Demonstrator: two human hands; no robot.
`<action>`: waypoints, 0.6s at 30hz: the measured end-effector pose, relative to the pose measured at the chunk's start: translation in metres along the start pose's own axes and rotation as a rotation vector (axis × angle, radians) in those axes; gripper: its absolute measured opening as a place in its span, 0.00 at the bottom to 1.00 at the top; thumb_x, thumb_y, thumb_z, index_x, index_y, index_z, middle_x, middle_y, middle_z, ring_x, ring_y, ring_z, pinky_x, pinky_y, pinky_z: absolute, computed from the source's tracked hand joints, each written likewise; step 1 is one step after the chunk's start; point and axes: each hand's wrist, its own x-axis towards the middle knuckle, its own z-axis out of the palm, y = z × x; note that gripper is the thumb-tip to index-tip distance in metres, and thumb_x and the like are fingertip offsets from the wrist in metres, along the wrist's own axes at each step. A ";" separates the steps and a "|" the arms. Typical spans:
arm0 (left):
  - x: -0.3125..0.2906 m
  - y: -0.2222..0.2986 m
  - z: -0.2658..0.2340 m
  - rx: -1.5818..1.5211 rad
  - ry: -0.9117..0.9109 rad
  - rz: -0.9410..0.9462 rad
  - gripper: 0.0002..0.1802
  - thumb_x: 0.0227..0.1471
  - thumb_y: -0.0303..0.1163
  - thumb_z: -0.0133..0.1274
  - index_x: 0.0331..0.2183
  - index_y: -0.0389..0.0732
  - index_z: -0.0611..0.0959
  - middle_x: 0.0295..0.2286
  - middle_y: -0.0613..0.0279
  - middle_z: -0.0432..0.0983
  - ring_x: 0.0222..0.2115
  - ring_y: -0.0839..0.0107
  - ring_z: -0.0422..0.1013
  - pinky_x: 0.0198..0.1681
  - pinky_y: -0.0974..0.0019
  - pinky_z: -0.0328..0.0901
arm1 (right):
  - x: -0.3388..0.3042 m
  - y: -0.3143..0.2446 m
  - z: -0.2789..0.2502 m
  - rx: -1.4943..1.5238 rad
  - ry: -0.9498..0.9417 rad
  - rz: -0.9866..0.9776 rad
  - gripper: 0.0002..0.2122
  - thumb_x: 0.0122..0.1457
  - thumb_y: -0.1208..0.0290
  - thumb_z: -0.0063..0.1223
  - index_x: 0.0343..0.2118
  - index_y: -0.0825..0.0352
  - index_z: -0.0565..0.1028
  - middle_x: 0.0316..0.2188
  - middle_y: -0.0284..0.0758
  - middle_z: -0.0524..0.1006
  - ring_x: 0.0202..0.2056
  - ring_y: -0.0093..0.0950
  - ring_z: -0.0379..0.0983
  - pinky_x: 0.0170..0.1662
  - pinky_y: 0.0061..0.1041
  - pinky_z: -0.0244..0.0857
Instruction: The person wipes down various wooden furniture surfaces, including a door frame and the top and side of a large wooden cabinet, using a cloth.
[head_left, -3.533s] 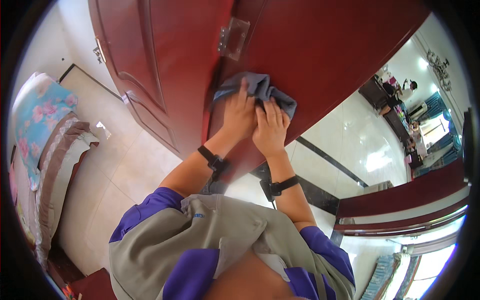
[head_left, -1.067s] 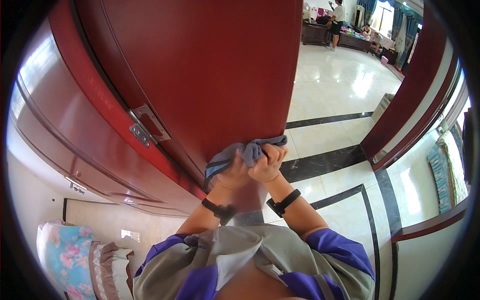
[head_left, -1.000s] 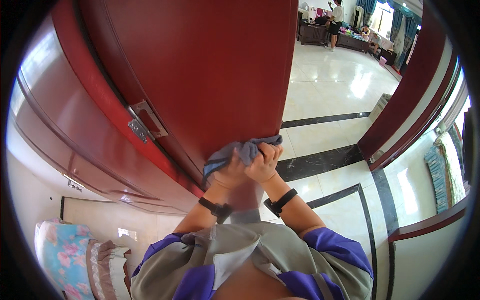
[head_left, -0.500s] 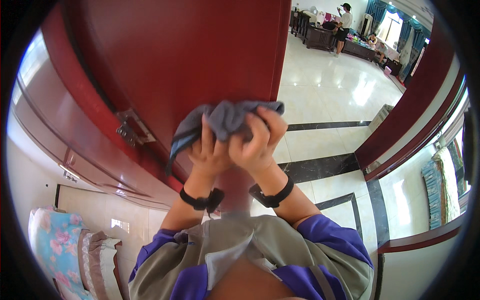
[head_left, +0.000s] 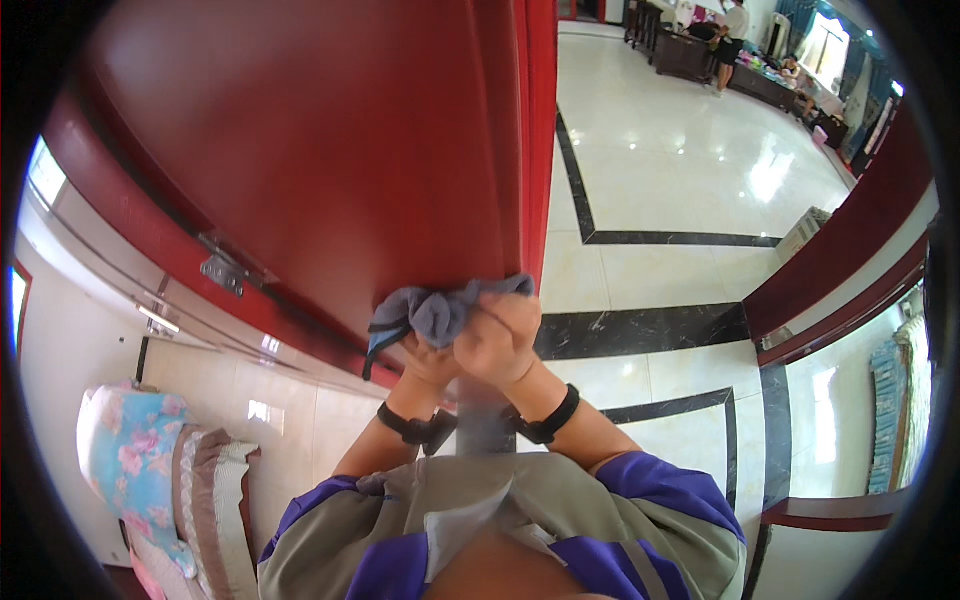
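A dark grey cloth (head_left: 435, 312) with a blue, black-edged corner is bunched up between my two hands. My left hand (head_left: 428, 362) is closed on its lower left part, with the fingers partly covered by the folds. At the right end, my right hand (head_left: 500, 338) is balled around the cloth, slightly blurred. Just beyond both hands stands a dark red door (head_left: 310, 160). The cloth overlaps its lower part in the picture; whether it touches the surface I cannot tell. A metal latch (head_left: 224, 272) sits on the red edge to the left of my hands.
A red door frame (head_left: 850, 250) rises on the right. Shiny pale floor tiles (head_left: 660, 170) with black bands stretch into a far room, where a person (head_left: 732, 45) stands by dark furniture (head_left: 685, 57). A bed with blue floral bedding (head_left: 135, 440) is at the lower left.
Both hands have come down and nearer to my body with the cloth, and my right fingers have curled tighter. The view has shifted, so the door's edge and more floor show.
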 end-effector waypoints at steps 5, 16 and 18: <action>0.061 -0.005 -0.018 0.023 0.070 -0.045 0.24 0.48 0.47 0.49 0.46 0.47 0.76 0.46 0.54 0.68 0.44 0.56 0.67 0.41 0.54 0.63 | 0.024 -0.008 -0.005 0.065 -0.047 0.211 0.16 0.40 0.85 0.47 0.36 0.69 0.68 0.42 0.45 0.64 0.42 0.40 0.63 0.45 0.33 0.61; 0.140 -0.013 -0.023 0.033 0.282 -0.019 0.23 0.48 0.48 0.47 0.45 0.50 0.77 0.44 0.51 0.71 0.36 0.63 0.71 0.39 0.61 0.63 | 0.082 -0.004 -0.014 -0.123 -0.088 0.189 0.18 0.43 0.86 0.45 0.42 0.73 0.67 0.49 0.49 0.61 0.48 0.45 0.62 0.49 0.34 0.60; 0.131 -0.007 -0.021 -0.040 0.253 0.006 0.24 0.48 0.48 0.47 0.45 0.49 0.77 0.43 0.53 0.72 0.39 0.62 0.71 0.38 0.59 0.64 | 0.072 -0.007 -0.014 -0.160 -0.107 0.225 0.18 0.44 0.85 0.44 0.42 0.74 0.67 0.48 0.50 0.62 0.47 0.45 0.62 0.49 0.35 0.60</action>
